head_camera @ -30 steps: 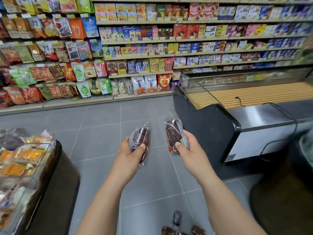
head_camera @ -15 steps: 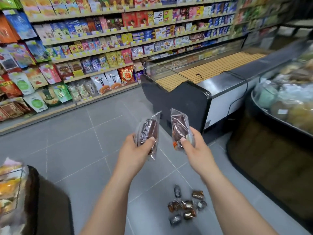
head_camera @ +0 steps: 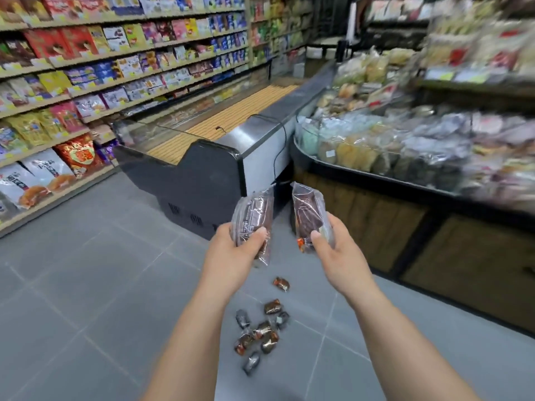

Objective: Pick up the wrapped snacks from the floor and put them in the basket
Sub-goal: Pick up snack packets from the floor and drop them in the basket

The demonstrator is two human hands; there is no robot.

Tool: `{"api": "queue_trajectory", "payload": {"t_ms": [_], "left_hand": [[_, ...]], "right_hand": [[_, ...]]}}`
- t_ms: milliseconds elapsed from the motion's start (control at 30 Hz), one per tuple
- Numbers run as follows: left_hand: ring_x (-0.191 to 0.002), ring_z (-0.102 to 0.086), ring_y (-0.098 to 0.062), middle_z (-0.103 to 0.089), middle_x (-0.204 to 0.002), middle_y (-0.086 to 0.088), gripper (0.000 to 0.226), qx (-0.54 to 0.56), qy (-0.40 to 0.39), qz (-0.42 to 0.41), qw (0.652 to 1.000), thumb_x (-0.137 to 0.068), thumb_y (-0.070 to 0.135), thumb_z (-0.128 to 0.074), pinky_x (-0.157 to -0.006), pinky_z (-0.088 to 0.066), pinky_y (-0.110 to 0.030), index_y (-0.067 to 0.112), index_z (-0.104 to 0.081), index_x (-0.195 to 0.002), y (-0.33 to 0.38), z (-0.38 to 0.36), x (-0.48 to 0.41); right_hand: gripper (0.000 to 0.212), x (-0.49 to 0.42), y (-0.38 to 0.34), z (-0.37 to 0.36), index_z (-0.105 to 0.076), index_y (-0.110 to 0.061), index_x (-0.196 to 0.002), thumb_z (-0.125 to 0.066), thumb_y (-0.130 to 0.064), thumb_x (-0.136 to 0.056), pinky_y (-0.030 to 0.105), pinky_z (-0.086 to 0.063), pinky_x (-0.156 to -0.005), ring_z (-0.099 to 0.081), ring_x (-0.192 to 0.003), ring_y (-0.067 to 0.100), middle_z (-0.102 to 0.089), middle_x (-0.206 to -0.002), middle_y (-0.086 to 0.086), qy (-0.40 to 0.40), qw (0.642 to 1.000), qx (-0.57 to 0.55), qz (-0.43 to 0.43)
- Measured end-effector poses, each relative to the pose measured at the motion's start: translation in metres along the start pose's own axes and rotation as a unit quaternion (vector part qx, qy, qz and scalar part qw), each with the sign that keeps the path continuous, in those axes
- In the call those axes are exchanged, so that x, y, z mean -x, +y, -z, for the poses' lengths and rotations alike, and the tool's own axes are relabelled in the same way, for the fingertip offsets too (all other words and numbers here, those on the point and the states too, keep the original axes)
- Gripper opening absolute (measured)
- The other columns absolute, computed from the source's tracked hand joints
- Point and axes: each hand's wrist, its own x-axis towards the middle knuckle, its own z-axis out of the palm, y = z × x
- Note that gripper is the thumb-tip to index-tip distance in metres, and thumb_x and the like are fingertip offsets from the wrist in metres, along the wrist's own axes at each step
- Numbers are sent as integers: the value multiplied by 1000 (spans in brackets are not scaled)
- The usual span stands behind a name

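While we stand on the grey tiled floor [head_camera: 86,285] of a shop aisle, we hold both bare hands up in front of a black-ended, steel-topped chest freezer [head_camera: 202,180], one packet in each.

Our left hand [head_camera: 231,250] curls its fingers round a clear plastic packet of dark brown snack [head_camera: 253,218], with the thumb pressed across the front. It stands almost upright, and its top overlaps the freezer's near right corner in our view.

Our right hand [head_camera: 338,256] grips a second clear packet with dark brown contents [head_camera: 307,215] and a small orange patch at its lower end. The thumb lies across the front and the fingers wrap behind. This packet sits just right of the freezer. The two packets are near each other but do not touch.

Nearer to us than the freezer, between our forearms, a loose cluster of small wrapped snacks [head_camera: 260,334] in dark and reddish shiny wrappers lies on the floor, several of them touching. One lone reddish wrapped snack [head_camera: 281,284] lies between that cluster and the freezer.

Left of the freezer run long shelves of colourful bagged and boxed goods [head_camera: 86,82]. Right of the freezer stands a curved black-rimmed display bin [head_camera: 333,166] heaped with clear-bagged food, too blurred to identify.
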Motion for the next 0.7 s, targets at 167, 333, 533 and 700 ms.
{"api": "queue_trajectory", "payload": {"t_ms": [167,333,533,700], "left_hand": [[-82,-67,-24,-61,-80,10,21,-29,-71,-46,996,-84,39,-65,-83,-54,-45,28,-52,-72,30,-63,19],[-88,-66,-22,-58,-80,10,23,-47,-161,-67,983,-86,40,-62,-81,-53,-37,28,-47,-73,59,-146,59],[-86,-66,-20,-63,-92,6,19,-69,-249,-103,961,-84,43,-63,-84,-54,-45,29,-51,-86,89,-260,138],[-86,-65,-17,-63,-96,3,25,-70,-339,-130,929,-87,41,-61,-82,-56,-41,24,-52,-102,115,-351,226]], "right_hand": [[47,20,32,65,-34,-30,-143,-45,-32,-98,29,-39,-93,-48,-117,10,-51,-131,-9,81,995,4,-51],[44,61,66,149,-38,-30,-141,-46,-27,-98,26,-39,-90,-48,-117,10,-53,-126,-11,164,983,-11,-82],[44,134,113,265,-38,-33,-140,-46,-30,-97,27,-39,-92,-49,-115,8,-53,-124,-11,265,954,-14,-137],[45,207,147,362,-36,-30,-142,-46,-28,-98,21,-32,-88,-46,-115,5,-50,-130,-12,338,926,4,-166]]}}
